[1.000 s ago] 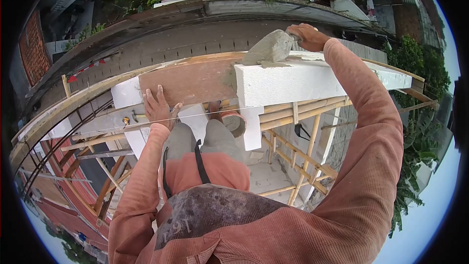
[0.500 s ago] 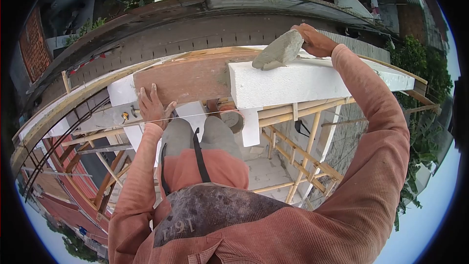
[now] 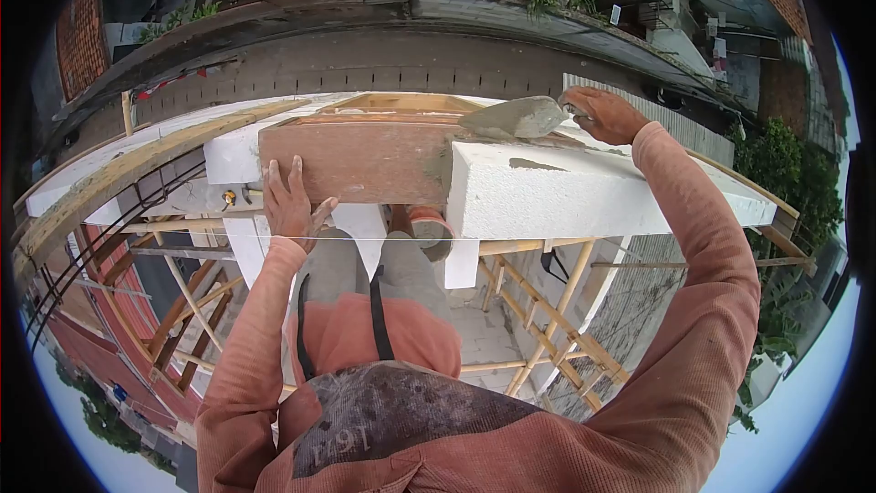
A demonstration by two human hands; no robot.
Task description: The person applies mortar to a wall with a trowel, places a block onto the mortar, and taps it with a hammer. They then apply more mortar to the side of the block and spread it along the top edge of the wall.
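Observation:
Fingers spread, my left hand (image 3: pixel 294 205) rests against the face of a brown wooden board (image 3: pixel 365 164), near its left end. The board lies between white blocks. My right hand (image 3: pixel 602 116) is closed round the handle of a trowel (image 3: pixel 520 117), above the long white block (image 3: pixel 547 196) on the right. Grey mortar coats the trowel blade, whose tip reaches over the board's right end. A dark patch of mortar (image 3: pixel 537 164) lies on the block's top, and more is smeared at the board's right end.
Below the wall are a bucket (image 3: pixel 431 230) and my legs. Bamboo scaffolding (image 3: pixel 547 333) stands lower right. A thin string (image 3: pixel 392 238) runs across in front of the wall. Bent rebar (image 3: pixel 137 210) and a curved wooden strip (image 3: pixel 119 160) are at the left. A lane (image 3: pixel 356 59) lies far below.
The trowel has come down and its blade has flattened from a steep tilt. My right hand has lowered, and the mortar patch on the block's top now shows. The view has shifted slightly.

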